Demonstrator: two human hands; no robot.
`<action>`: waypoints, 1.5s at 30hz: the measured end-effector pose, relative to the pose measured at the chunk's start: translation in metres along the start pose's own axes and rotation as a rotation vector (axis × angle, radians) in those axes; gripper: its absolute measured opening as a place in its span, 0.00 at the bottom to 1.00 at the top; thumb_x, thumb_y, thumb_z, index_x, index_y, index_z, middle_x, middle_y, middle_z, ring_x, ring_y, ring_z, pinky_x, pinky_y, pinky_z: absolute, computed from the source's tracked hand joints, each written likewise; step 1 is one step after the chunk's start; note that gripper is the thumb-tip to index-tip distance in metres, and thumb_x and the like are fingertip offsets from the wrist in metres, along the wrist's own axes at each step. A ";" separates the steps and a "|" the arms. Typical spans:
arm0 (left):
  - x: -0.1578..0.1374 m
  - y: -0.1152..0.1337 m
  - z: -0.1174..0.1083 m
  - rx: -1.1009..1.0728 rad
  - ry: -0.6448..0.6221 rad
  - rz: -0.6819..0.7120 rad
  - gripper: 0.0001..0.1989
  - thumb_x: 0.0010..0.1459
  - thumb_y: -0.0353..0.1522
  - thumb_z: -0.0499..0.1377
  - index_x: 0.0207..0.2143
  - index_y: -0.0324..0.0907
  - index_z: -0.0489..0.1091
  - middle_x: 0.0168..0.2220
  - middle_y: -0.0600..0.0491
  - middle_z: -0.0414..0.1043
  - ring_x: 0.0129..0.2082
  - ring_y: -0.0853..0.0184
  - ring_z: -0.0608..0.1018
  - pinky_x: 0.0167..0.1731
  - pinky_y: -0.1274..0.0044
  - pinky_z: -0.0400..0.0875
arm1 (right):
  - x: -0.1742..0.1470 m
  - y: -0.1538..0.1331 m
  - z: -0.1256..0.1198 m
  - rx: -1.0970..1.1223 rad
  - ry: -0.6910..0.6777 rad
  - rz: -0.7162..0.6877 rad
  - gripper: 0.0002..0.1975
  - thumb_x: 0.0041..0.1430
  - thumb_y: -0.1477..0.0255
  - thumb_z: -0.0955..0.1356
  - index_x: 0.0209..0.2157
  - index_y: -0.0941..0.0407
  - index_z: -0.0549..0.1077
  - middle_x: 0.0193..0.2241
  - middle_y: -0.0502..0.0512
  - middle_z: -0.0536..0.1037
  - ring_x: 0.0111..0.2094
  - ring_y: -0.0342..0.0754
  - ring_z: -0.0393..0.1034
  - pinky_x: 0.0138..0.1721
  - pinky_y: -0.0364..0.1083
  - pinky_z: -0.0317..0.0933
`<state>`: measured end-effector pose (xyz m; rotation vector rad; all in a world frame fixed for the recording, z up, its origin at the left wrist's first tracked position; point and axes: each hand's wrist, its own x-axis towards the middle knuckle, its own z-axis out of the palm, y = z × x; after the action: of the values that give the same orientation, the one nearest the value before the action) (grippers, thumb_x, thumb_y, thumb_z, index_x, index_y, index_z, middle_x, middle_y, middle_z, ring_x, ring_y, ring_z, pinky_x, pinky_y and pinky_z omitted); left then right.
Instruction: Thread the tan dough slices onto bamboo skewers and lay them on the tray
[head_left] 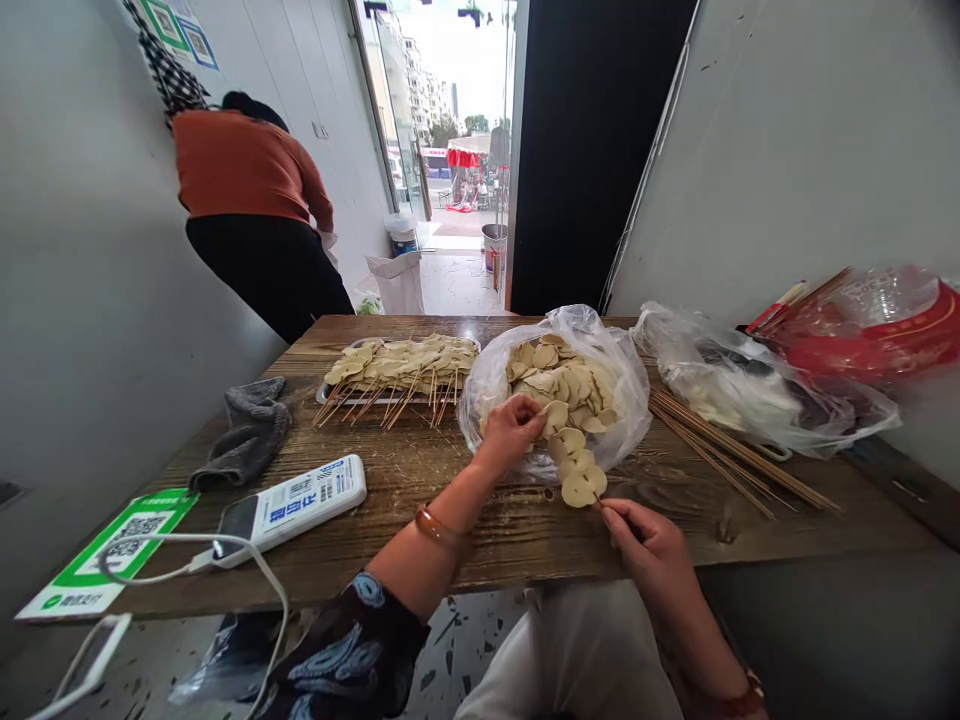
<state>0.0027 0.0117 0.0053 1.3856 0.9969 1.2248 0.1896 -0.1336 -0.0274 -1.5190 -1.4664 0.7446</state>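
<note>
My right hand (649, 545) is closed around the lower end of a thin wooden skewer at the front of the table. Several thin, round, pale-yellow slices (582, 485) are threaded along that skewer. At its far end, my left hand (514, 430) pinches a round slice (555, 416); whether the tip has gone through it I cannot tell. Just beyond, a clear plastic bag (634, 375) lies spread out, full of loose slices (559, 370) of the same kind. Left of the bag, filled skewers (409, 362) are piled on a metal tray (322, 393), their bare ends pointing toward me.
Bare skewers (739, 450) lie right of the bag, beside crumpled plastic bags (757, 390) and a red package (892, 335). A grey cloth (244, 430), a power bank (311, 500) with a white cable and a green code card (112, 560) occupy the left. A person (247, 210) bends beyond the table.
</note>
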 end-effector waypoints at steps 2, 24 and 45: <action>0.001 -0.001 -0.001 0.000 -0.013 0.000 0.10 0.45 0.34 0.64 0.26 0.38 0.68 0.21 0.57 0.66 0.21 0.76 0.65 0.21 0.82 0.57 | 0.001 0.001 0.000 0.038 -0.017 0.026 0.17 0.60 0.60 0.65 0.37 0.57 0.80 0.20 0.50 0.70 0.23 0.44 0.65 0.23 0.41 0.56; -0.008 0.016 -0.003 -0.471 -0.214 -0.284 0.21 0.36 0.38 0.72 0.30 0.35 0.71 0.28 0.52 0.73 0.26 0.73 0.73 0.29 0.80 0.68 | 0.005 0.005 0.011 0.334 -0.024 0.145 0.20 0.58 0.56 0.67 0.38 0.59 0.78 0.17 0.46 0.65 0.16 0.39 0.56 0.18 0.40 0.50; -0.009 0.021 -0.001 -0.633 -0.119 -0.290 0.20 0.44 0.42 0.68 0.35 0.38 0.71 0.29 0.53 0.73 0.27 0.72 0.74 0.27 0.81 0.69 | 0.009 -0.009 0.029 0.557 -0.009 0.161 0.17 0.56 0.58 0.68 0.34 0.59 0.78 0.16 0.46 0.63 0.15 0.38 0.52 0.15 0.39 0.46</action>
<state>0.0001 -0.0006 0.0246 0.7760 0.6189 1.0931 0.1613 -0.1204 -0.0307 -1.2037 -1.0277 1.1457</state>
